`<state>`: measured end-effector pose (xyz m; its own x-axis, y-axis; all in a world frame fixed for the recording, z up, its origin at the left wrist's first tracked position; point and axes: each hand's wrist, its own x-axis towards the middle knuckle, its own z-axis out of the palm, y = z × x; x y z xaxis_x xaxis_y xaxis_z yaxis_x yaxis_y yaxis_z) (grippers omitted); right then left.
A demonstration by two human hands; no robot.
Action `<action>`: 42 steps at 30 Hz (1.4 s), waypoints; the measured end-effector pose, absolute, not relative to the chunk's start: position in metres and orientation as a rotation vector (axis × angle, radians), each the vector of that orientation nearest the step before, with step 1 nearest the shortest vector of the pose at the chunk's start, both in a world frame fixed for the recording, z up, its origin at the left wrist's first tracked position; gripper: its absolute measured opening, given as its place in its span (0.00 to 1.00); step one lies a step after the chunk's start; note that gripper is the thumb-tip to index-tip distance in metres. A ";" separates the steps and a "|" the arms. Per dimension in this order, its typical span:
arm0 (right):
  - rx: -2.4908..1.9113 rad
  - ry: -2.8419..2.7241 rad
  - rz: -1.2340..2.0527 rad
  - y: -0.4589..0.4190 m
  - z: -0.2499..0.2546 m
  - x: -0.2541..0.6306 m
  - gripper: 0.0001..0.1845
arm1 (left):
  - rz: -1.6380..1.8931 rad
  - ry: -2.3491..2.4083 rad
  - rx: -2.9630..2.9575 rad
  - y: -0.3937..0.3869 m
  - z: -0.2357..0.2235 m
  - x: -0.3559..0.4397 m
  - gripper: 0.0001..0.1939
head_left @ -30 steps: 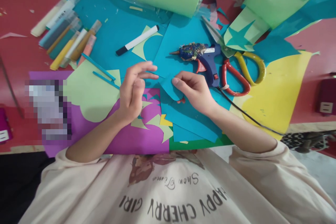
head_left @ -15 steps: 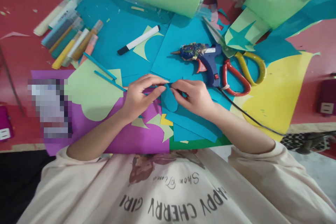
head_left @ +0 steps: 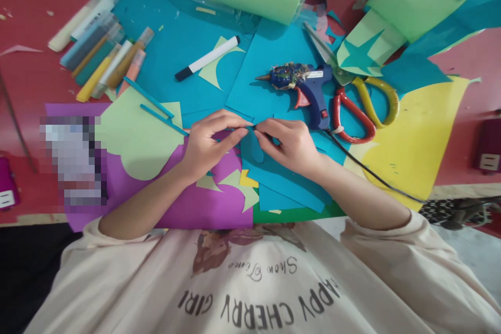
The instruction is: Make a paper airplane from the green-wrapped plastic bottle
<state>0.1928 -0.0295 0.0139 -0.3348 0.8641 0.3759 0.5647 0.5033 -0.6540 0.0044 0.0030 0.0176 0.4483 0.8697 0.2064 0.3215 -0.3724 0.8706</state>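
Between my fingertips is a small piece of blue paper (head_left: 256, 147), pinched at its upper edge and hanging down with a rounded lower end. My left hand (head_left: 213, 138) grips it from the left with thumb and forefinger. From the right, my right hand (head_left: 287, 141) pinches the same edge, its fingertips almost touching those of the left. Part of the paper is hidden by the fingers. Below lie blue sheets (head_left: 289, 188) and pale green scraps (head_left: 235, 182). Just above my right hand rests a blue glue gun (head_left: 301, 81), its cable running to the right.
Scissors (head_left: 354, 109) with red and yellow handles lie right of the glue gun. A white marker (head_left: 207, 58) lies on the blue sheet, and several coloured markers (head_left: 102, 52) are grouped at upper left. Two thin blue strips (head_left: 151, 99) rest on green paper (head_left: 136, 141). A yellow sheet (head_left: 422, 135) is at right.
The blue paper's edge has turned slightly between my fingertips, and its hanging part looks narrower. Both hands stay in nearly the same place.
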 end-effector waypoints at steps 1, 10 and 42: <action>-1.171 -2.038 0.559 -0.030 0.014 0.193 0.17 | 0.866 1.009 1.905 0.003 0.018 0.004 0.10; -1.218 -1.973 0.675 -0.029 0.018 0.193 0.15 | 0.888 1.050 1.880 0.003 0.019 0.004 0.11; -1.181 -1.448 1.423 -0.028 0.019 0.183 0.09 | 0.959 1.006 1.770 0.001 0.014 0.004 0.14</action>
<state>0.1828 -0.0278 0.0191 -0.2716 0.9591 -0.0794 0.0956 -0.0552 -0.9939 0.0043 0.0011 0.0136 0.3786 0.9041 0.1983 0.2409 -0.3031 0.9220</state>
